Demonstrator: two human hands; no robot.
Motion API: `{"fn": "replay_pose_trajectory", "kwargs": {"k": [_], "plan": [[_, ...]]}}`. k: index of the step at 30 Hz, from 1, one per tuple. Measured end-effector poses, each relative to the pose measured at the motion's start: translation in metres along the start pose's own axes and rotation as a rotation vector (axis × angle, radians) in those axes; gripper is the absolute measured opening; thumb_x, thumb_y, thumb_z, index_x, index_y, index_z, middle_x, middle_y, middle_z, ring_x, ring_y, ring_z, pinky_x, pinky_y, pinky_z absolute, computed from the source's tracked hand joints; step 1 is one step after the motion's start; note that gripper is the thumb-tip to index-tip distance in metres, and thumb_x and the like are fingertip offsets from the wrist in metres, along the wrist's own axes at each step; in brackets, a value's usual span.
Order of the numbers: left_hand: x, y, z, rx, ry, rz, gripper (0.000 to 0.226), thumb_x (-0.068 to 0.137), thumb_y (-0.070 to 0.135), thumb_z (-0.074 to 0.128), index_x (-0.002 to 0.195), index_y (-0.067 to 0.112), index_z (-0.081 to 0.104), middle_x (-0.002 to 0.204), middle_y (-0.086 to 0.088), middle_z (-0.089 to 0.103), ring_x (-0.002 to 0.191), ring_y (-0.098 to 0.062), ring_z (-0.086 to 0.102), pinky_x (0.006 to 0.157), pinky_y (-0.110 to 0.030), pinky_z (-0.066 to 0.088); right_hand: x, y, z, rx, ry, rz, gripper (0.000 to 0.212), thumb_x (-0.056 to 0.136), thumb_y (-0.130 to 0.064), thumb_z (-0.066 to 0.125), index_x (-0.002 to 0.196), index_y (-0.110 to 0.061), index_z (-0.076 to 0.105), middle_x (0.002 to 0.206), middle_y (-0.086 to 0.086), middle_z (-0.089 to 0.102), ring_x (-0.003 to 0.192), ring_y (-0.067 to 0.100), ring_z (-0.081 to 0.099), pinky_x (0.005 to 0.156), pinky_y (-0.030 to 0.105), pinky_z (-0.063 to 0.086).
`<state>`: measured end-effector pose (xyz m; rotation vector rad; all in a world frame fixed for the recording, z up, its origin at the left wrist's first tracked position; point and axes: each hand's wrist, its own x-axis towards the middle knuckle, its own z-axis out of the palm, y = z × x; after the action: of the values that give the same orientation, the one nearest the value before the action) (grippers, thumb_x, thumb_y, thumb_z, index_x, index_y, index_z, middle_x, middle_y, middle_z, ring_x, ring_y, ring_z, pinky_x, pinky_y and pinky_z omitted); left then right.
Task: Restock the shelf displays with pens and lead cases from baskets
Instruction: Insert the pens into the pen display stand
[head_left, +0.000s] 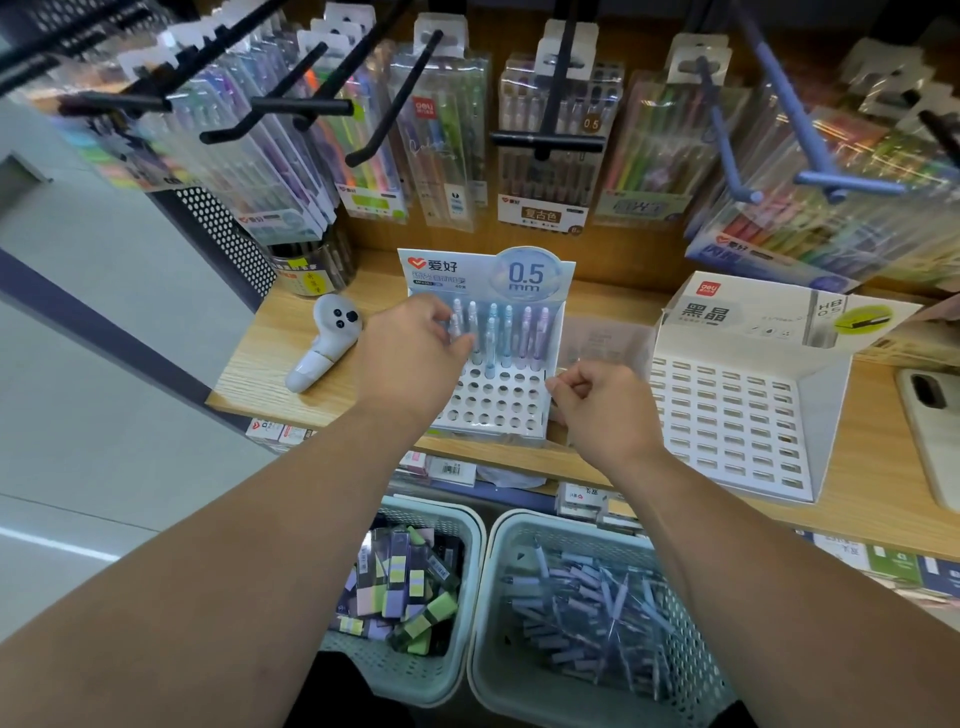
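Forearms, two, bare, nearest the lens. Left hand (415, 343) pinches a pale pen (457, 316) above the holed pen display (498, 400) (far rows filled, near holes vacant). Right hand (602, 405) is curled at the display's right edge; contents indiscernible. Pens are light, slim, slick plastic; grasp mid-barrel. Near stock: loose pens (587, 597) in the right basket, lead cases (410, 587) in the left, partly hidden by arms.

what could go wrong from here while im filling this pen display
1. The left hand grips a pen tight against the standing pens; a careless push could knock those askew.
2. The pen display sits near the front edge of the shelf, above the baskets; pressing hard might slide it off.
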<state>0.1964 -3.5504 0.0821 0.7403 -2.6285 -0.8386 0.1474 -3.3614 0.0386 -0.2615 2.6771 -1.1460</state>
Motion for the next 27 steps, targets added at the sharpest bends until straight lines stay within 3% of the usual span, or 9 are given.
{"fn": "replay_pose_trajectory", "kwargs": {"k": [6,10,14,17,19,23,25,27], "plan": [[-0.012,0.001,-0.011,-0.009,0.052,0.046,0.027,0.086,0.033,0.077,0.101,0.018,0.061,0.09,0.004,0.062,0.084,-0.02,0.061,0.075,-0.035,0.051,-0.028,0.022,-0.034,0.103,-0.087,0.025,0.02,0.095,-0.033,0.065,0.077,-0.026,0.068,0.071,-0.003,0.071,0.07,0.017,0.071,0.072,0.038,0.058],[-0.034,-0.014,-0.016,0.047,0.024,0.138,0.032,0.085,0.031,0.077,0.081,0.017,0.048,0.077,0.002,0.051,0.07,-0.024,0.05,0.063,-0.038,0.045,-0.056,0.051,-0.057,0.086,-0.237,0.11,0.021,0.096,-0.032,0.067,0.08,-0.017,0.07,0.07,0.003,0.073,0.063,0.016,0.072,0.069,0.046,0.061],[-0.075,-0.036,-0.014,0.083,-0.244,0.165,0.029,0.083,0.037,0.078,0.074,0.024,0.053,0.074,0.004,0.059,0.069,-0.018,0.058,0.063,-0.039,0.052,-0.084,0.084,-0.061,0.033,-0.486,0.277,0.028,0.097,-0.032,0.066,0.088,-0.007,0.071,0.078,0.006,0.076,0.073,0.02,0.074,0.072,0.041,0.062],[-0.112,-0.053,-0.004,0.2,-0.526,0.146,0.024,0.085,0.049,0.073,0.085,0.029,0.06,0.084,0.008,0.065,0.079,-0.013,0.064,0.072,-0.039,0.056,-0.101,0.119,-0.047,-0.027,-0.577,0.381,0.034,0.096,-0.037,0.066,0.088,-0.004,0.071,0.085,0.011,0.075,0.083,0.029,0.072,0.073,0.039,0.059],[-0.133,-0.061,0.005,0.262,-0.698,0.108,0.024,0.089,0.05,0.068,0.094,0.029,0.058,0.089,0.007,0.065,0.082,-0.013,0.064,0.074,-0.036,0.055,-0.109,0.147,-0.033,-0.161,-0.638,0.385,0.035,0.095,-0.045,0.064,0.089,-0.011,0.069,0.088,0.009,0.07,0.085,0.03,0.067,0.07,0.036,0.052],[-0.155,-0.075,0.025,0.278,-0.85,-0.01,0.027,0.093,0.051,0.064,0.103,0.026,0.058,0.093,0.008,0.06,0.077,-0.009,0.06,0.07,-0.03,0.051,-0.121,0.185,-0.01,-0.269,-0.686,0.427,0.034,0.097,-0.047,0.06,0.114,-0.018,0.066,0.113,0.009,0.064,0.108,0.031,0.062,0.072,0.03,0.04],[-0.162,-0.085,0.037,0.265,-0.869,-0.071,0.033,0.093,0.054,0.062,0.104,0.024,0.059,0.092,0.004,0.065,0.075,-0.01,0.062,0.07,-0.033,0.053,-0.123,0.193,-0.003,-0.314,-0.662,0.452,0.053,0.098,-0.048,0.058,0.142,-0.019,0.052,0.145,0.011,0.051,0.121,0.03,0.057,0.082,0.029,0.042],[-0.17,-0.094,0.05,0.256,-0.877,-0.091,0.034,0.094,0.055,0.059,0.108,0.023,0.058,0.099,0.0,0.068,0.078,-0.014,0.064,0.074,-0.035,0.054,-0.122,0.199,0.007,-0.286,-0.624,0.5,0.068,0.096,-0.046,0.061,0.153,-0.016,0.039,0.156,0.011,0.04,0.12,0.028,0.057,0.09,0.03,0.046]]}}
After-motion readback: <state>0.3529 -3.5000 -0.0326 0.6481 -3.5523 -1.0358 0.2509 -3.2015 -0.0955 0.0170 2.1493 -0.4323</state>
